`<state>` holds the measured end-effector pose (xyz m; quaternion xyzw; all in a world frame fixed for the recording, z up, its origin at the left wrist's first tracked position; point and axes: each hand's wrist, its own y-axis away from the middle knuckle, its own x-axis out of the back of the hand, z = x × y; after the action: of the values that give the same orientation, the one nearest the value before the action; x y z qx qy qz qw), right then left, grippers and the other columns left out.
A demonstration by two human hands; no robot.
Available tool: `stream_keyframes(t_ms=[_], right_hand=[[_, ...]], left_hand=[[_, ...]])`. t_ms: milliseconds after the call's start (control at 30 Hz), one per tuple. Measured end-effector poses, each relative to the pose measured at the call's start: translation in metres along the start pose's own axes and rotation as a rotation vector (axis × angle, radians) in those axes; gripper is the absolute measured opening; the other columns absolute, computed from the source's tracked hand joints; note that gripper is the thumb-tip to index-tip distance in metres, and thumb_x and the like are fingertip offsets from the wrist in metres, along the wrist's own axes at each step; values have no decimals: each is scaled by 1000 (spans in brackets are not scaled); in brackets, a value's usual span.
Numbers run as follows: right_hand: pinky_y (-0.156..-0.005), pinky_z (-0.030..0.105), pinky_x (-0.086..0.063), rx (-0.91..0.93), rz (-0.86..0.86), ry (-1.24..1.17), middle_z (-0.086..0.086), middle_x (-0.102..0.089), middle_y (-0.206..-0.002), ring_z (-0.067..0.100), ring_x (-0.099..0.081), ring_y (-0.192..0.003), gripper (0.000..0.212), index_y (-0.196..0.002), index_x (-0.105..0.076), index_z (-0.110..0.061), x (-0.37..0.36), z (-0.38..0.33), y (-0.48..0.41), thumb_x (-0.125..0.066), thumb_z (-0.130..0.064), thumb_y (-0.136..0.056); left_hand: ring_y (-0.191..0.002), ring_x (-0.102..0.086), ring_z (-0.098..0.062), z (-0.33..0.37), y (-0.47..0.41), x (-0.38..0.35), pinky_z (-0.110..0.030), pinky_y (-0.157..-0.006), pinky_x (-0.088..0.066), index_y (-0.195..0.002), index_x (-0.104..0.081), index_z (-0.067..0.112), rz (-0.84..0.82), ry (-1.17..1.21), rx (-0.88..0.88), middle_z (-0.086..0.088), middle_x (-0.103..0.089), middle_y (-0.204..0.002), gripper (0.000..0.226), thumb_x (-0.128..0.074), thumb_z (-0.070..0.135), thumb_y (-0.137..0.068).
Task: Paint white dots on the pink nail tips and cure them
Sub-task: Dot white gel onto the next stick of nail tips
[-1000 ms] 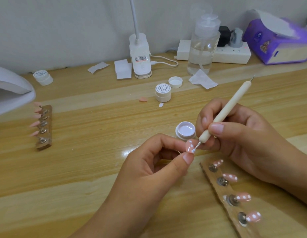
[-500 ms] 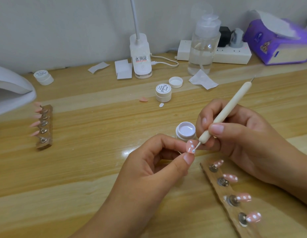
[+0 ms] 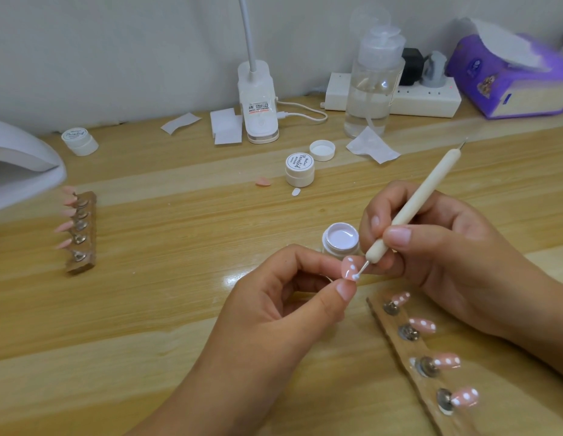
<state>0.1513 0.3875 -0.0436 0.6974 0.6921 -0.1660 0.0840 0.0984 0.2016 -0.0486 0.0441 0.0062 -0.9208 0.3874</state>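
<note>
1. Far left, one lamp point(image 3: 22, 165) is sitting beside the left strip point(image 3: 83, 243), which is carrying five plain tips point(image 3: 62, 228).
2. Three jars are standing about: a capped jar point(image 3: 80, 141) at the back left, a second capped jar point(image 3: 299, 169) mid-table, and an open jar point(image 3: 340, 239) just behind the hands. One loose lid point(image 3: 322, 150) is lying near the middle one.
3. The left hand point(image 3: 274, 309) is pinching one pink tip point(image 3: 349, 268) between thumb and forefinger, in front of the open jar.
4. The right hand point(image 3: 447, 256) is gripping one dotting tool point(image 3: 415, 206) like a pen, its point touching the tip's lowest white dot.
5. At right, the right strip point(image 3: 396, 347) is holding four dotted tips point(image 3: 423, 325).
6. Compared with a second ago, hands and tool are staying put, and the point is sitting on the same dot.
</note>
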Motion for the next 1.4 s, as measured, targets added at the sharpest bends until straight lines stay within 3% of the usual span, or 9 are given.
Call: stream_keyframes(t_ms=[533, 800, 933, 1133, 1400], right_hand=[[-66, 17, -53, 23, -38, -23, -4, -62, -69, 5, -62, -63, 10, -76, -67, -19, -1, -2, 0, -60, -13, -77], [-65, 14, -51, 44, -62, 75, -8, -63, -71, 4, -63, -65, 10, -77, -67, -23, -1, -2, 1, -60, -15, -77], [-69, 25, -57, 25, -30, -11, -3, -63, -73, 5, -62, -67, 7, -82, -67, -19, 1, 0, 0, -71, -16, -77], [-68, 32, -59, 30, -5, -64, 2, -63, -78, 7, -61, -70, 22, -88, -68, -17, 2, -1, -2, -79, -30, -75], [-70, 27, -57, 53, 76, -32, -1, -65, -77, 6, -63, -74, 9, -87, -70, -23, 6, -3, -7, -65, -16, -85]], left_hand=[[-67, -57, -4, 2, 0, 0, -16, -63, -49, -82, -73, 23, -2, 12, 8, 4, -68, -77, 14, -76, 30, -71], [-66, -57, -4, 2, 1, -1, -14, -63, -48, -81, -73, 23, -3, 29, 6, 5, -68, -76, 18, -73, 35, -68], [-66, -57, -5, 2, 1, -1, -14, -62, -48, -80, -73, 23, -9, 25, 0, 6, -67, -75, 17, -73, 34, -68], [-68, -57, -6, 1, 1, 0, -17, -62, -47, -82, -73, 22, -20, 0, -1, 4, -66, -76, 20, -73, 37, -69], [-68, -49, -12, 0, 0, -1, -16, -62, -42, -83, -74, 26, -14, -22, -27, 10, -62, -77, 20, -74, 41, -70]])
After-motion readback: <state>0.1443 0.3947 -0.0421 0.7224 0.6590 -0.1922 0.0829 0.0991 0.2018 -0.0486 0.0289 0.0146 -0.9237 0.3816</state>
